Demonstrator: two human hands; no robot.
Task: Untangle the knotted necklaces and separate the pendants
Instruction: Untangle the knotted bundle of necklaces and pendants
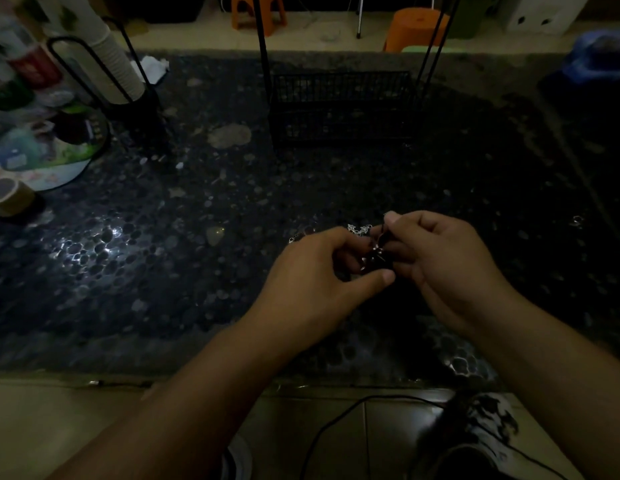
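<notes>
Left hand and right hand each grip pinching a dark, glinting necklace tangle, silvery chain trailing just beyond

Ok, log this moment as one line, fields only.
stage: untangling | left hand: pinches necklace tangle | right hand: pinches same tangle | silver chain: trails onto table | pendants: not separated

A dim home room: tiled floor, pebble-patterned desk, orange plastic stools at twelve o'clock, stacked paper cups at ten.
</notes>
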